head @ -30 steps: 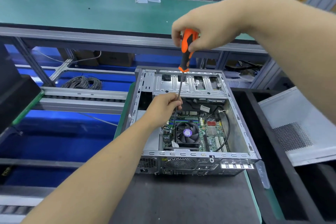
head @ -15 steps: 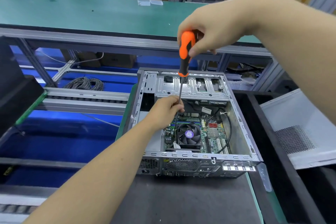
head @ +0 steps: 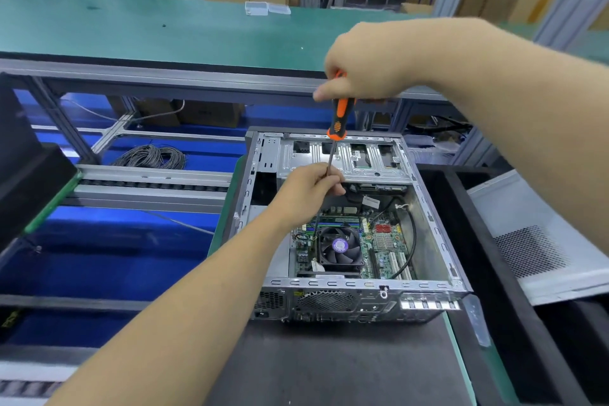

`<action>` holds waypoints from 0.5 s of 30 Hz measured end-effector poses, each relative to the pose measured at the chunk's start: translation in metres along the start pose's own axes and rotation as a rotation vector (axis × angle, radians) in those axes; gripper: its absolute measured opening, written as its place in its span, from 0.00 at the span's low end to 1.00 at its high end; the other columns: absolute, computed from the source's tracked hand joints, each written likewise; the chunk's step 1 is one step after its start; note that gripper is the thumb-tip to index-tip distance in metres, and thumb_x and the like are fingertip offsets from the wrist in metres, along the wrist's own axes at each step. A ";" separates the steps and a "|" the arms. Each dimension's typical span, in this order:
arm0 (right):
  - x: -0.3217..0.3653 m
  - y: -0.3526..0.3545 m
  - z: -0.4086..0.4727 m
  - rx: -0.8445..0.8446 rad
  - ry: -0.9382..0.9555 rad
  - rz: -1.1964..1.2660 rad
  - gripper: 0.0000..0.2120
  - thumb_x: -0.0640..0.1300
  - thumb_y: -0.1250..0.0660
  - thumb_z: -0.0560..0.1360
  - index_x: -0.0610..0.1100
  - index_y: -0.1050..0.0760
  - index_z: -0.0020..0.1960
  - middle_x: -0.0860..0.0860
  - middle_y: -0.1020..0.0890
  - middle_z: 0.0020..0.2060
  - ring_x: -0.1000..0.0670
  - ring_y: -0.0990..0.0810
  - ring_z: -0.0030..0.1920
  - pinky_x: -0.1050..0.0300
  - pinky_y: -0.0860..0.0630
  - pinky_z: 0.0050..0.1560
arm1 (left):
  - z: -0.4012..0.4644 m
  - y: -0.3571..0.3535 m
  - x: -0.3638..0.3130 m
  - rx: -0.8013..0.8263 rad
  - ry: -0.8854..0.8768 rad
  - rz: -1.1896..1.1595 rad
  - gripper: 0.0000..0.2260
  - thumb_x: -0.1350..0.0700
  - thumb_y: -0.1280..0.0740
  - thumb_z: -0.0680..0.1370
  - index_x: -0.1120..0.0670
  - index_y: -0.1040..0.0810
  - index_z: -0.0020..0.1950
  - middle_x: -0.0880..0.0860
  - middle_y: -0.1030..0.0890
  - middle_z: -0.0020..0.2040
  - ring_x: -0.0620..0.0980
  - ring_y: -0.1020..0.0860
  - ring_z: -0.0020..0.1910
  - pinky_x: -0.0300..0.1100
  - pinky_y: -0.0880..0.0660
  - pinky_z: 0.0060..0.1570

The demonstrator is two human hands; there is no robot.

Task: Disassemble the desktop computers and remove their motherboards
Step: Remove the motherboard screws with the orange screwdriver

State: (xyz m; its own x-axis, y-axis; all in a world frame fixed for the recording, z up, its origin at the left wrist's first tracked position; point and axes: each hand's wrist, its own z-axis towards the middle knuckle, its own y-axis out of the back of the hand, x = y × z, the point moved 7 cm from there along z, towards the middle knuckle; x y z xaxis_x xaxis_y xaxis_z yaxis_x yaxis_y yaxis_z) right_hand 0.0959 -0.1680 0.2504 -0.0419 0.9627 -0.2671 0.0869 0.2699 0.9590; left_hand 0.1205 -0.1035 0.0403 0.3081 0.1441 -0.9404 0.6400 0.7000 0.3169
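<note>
An open desktop case lies on its side on the dark mat, its green motherboard and black CPU fan exposed. My right hand grips the orange-and-black handle of a long screwdriver held upright above the case. My left hand pinches the screwdriver's thin metal shaft inside the case, over the board's far left part. The tip is hidden behind my left hand. A silver drive cage spans the case's far end.
A detached perforated side panel lies in a black tray to the right. A coil of grey cable sits on the blue lower shelf at left. A green conveyor runs behind, with a small clear box and cardboard boxes beyond.
My right hand has shifted on the screwdriver handle, as if turning it, and the tool stands a little lower. My left hand keeps its hold on the shaft.
</note>
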 end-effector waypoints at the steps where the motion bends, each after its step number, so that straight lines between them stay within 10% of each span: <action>1: 0.006 -0.001 -0.002 -0.027 0.070 0.016 0.18 0.58 0.36 0.79 0.43 0.23 0.49 0.49 0.19 0.39 0.44 0.22 0.39 0.53 0.28 0.43 | 0.000 0.001 -0.002 -0.011 -0.009 -0.044 0.08 0.59 0.39 0.84 0.51 0.20 0.53 0.46 0.15 0.43 0.37 0.18 0.45 0.32 0.24 0.50; 3: 0.008 0.001 -0.007 -0.041 0.159 0.102 0.06 0.49 0.32 0.78 0.48 0.24 0.52 0.57 0.22 0.40 0.48 0.25 0.43 0.56 0.32 0.42 | 0.000 0.005 -0.008 -0.029 -0.030 -0.108 0.09 0.61 0.40 0.84 0.52 0.21 0.54 0.44 0.15 0.43 0.34 0.19 0.43 0.26 0.27 0.45; 9: -0.009 0.001 -0.003 0.042 -0.029 0.087 0.24 0.65 0.38 0.77 0.43 0.23 0.47 0.46 0.17 0.37 0.43 0.18 0.35 0.53 0.26 0.38 | -0.002 0.007 -0.012 -0.022 -0.006 -0.079 0.09 0.62 0.38 0.83 0.53 0.19 0.48 0.46 0.15 0.40 0.34 0.19 0.40 0.24 0.29 0.40; 13: 0.009 0.002 -0.011 -0.035 0.172 0.115 0.03 0.46 0.31 0.77 0.49 0.24 0.50 0.57 0.24 0.41 0.52 0.26 0.41 0.54 0.32 0.43 | 0.001 0.011 -0.018 -0.043 -0.017 -0.145 0.08 0.59 0.36 0.82 0.49 0.19 0.50 0.46 0.13 0.47 0.41 0.16 0.50 0.30 0.25 0.44; 15: 0.008 0.001 -0.014 0.007 0.171 0.186 0.10 0.44 0.30 0.76 0.51 0.26 0.55 0.56 0.25 0.39 0.53 0.24 0.40 0.58 0.32 0.39 | 0.004 0.013 -0.019 -0.040 -0.029 -0.096 0.09 0.59 0.38 0.83 0.49 0.19 0.49 0.47 0.14 0.44 0.46 0.16 0.49 0.42 0.21 0.48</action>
State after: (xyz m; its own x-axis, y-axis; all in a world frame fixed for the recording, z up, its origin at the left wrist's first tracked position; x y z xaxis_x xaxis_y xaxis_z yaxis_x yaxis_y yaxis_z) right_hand 0.0816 -0.1605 0.2506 -0.1924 0.9791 -0.0658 0.1160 0.0893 0.9892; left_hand 0.1253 -0.1001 0.0627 0.2676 0.0552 -0.9619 0.6391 0.7369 0.2201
